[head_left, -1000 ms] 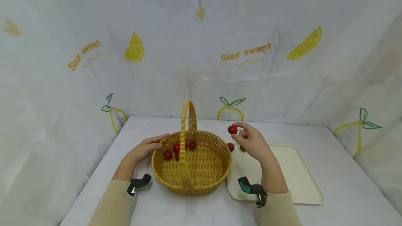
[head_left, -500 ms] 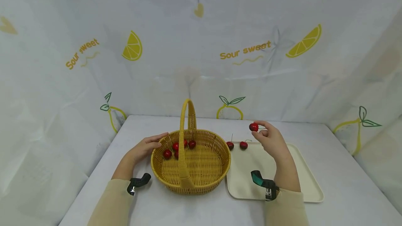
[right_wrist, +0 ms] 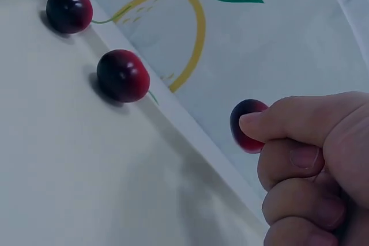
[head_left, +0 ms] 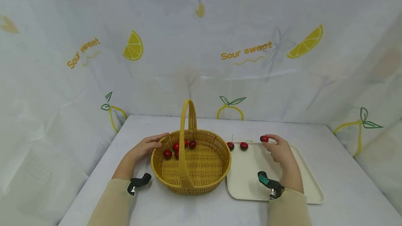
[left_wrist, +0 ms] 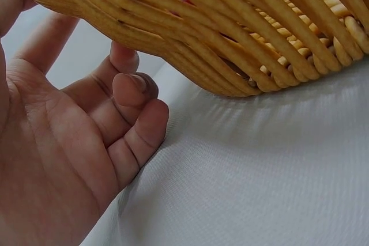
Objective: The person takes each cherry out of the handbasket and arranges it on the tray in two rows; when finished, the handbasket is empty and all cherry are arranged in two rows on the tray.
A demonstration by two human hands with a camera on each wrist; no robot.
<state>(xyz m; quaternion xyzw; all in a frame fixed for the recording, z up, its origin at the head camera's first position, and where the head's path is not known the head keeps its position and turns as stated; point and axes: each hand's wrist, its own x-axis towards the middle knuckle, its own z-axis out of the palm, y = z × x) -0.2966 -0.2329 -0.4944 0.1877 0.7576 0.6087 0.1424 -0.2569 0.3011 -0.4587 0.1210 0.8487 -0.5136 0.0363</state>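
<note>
Pinching cherry [head_left: 263,138] in right hand [head_left: 281,152] near tray's far edge [head_left: 255,143]; touching basket's left rim [head_left: 155,166] with left hand [head_left: 142,151] loosely spread.

Basket [head_left: 205,165]: woven wicker look, ridged, slight sheen from where I'm standing. Cherries [right_wrist: 123,76]: smooth, glossy, plastic-looking. Tray [head_left: 246,175]: smooth, matt, plastic by the look of it. Table covering [left_wrist: 277,159]: cloth, fine-ribbed, matt. Backdrop [head_left: 201,72]: creased sheet, soft sheen. Sleeves [head_left: 110,203]: matt cloth. Wrist mounts [head_left: 275,185]: dull plastic look, shiny metal fitting [head_left: 272,193].

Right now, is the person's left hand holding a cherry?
No, the left hand touches the basket, while the right hand pinches a cherry.
</note>
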